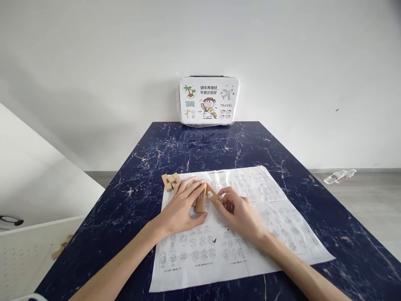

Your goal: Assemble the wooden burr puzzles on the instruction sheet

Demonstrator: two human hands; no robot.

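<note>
My left hand [180, 211] is closed around a brown wooden puzzle block [201, 202], fingers over its top and thumb at its near end. Part of the block is hidden beneath those fingers. Between the thumb and fingers of my right hand [241, 213] is a notched wooden puzzle stick [213, 195], slanted so its far end meets or nearly meets the block. Both hands are over a printed paper sheet [250, 267] covered in small line diagrams. Just beyond my left fingers, several lighter notched wooden pieces [170, 182] lie bunched at the sheet's far left corner.
The dark blue marbled table [125, 209] carries the sheet. At its far edge a white cartoon-printed case [209, 100] stands against the wall. A white surface [25, 255] with wooden bits is at lower left. A clear plastic object [340, 176] lies on the floor to the right.
</note>
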